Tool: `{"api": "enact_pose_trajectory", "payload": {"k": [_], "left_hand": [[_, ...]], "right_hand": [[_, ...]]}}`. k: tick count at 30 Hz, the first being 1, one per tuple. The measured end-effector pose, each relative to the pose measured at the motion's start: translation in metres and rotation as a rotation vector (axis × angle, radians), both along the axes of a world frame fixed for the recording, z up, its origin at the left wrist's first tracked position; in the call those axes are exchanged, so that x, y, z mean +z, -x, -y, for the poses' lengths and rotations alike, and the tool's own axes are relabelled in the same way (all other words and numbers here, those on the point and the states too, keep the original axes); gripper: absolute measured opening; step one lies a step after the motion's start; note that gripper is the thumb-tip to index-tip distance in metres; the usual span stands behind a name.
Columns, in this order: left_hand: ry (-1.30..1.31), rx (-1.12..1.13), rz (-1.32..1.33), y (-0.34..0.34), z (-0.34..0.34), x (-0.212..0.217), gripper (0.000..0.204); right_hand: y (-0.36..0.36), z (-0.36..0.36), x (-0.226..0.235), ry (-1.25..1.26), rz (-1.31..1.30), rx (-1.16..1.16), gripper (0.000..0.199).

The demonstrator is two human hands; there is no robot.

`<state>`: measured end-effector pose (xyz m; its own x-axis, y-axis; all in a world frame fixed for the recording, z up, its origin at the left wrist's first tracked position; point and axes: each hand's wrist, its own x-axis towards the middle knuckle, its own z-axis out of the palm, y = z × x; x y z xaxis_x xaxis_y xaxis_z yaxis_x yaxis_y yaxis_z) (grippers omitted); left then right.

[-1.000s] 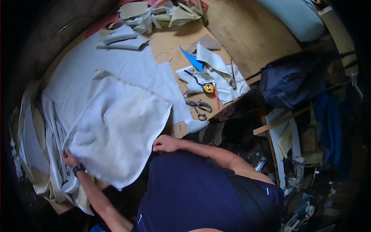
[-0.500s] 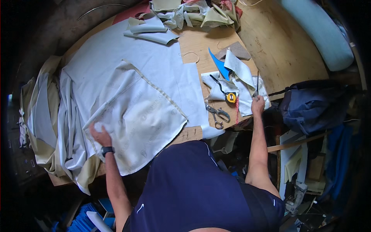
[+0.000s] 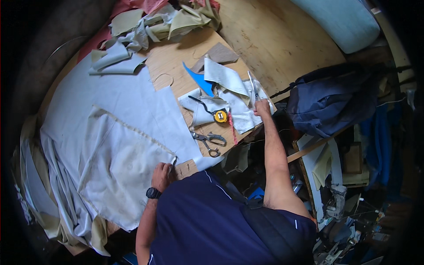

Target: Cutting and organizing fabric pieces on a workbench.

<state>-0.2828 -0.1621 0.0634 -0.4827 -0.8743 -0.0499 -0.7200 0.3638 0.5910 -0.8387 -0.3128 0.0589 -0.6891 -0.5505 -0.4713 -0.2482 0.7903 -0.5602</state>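
Observation:
My right hand [image 3: 262, 108] is closed round a slim pair of scissors [image 3: 252, 85], its pointed blades directed away from me, above pale fabric scraps [image 3: 238, 110] at the table's right edge. My left hand [image 3: 162, 176], with a watch on its wrist, is closed at the near right corner of an off-white fabric panel [image 3: 126, 163] with a stitched edge. The fingertips are partly hidden there. Under that panel spreads a larger light grey sheet [image 3: 106, 88]. Black-handled shears [image 3: 210, 142] and a yellow tape measure [image 3: 220, 116] lie between my hands.
A blue curved piece [image 3: 198, 79] and a brown scrap [image 3: 221, 54] lie beyond the tape measure. Crumpled offcuts [image 3: 150, 26] are heaped at the back. Draped material [image 3: 66, 203] hangs off the left side. A dark backpack [image 3: 324, 104] sits right of the table.
My left hand has moved right, from the panel's left side to its near right corner. The right hand still holds the scissors, their blades now tilted left. The whole view has shifted.

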Motion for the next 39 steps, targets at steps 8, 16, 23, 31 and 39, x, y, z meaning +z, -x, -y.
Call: {"api": "enact_pose_trajectory", "payload": {"k": [8,16,23,31,39], "left_hand": [[-0.119,0.132,0.03,0.012,0.0,-0.002,0.029],[-0.068,0.146,0.017,0.007,0.004,-0.014,0.019],[-0.059,0.186,-0.006,0.009,0.003,-0.01,0.017],[-0.083,0.19,-0.013,0.016,0.004,-0.005,0.014],[-0.107,0.18,-0.098,0.006,0.007,-0.012,0.014]], "right_hand": [[-0.026,-0.014,-0.009,0.467,-0.303,0.197,0.044],[-0.146,-0.003,0.023,0.638,-0.516,0.688,0.016],[-0.202,-0.027,0.037,0.687,-0.488,0.847,0.016],[-0.217,-0.038,0.074,0.863,-0.474,0.899,0.021],[-0.102,0.042,0.217,1.127,-0.645,0.575,0.02]]}}
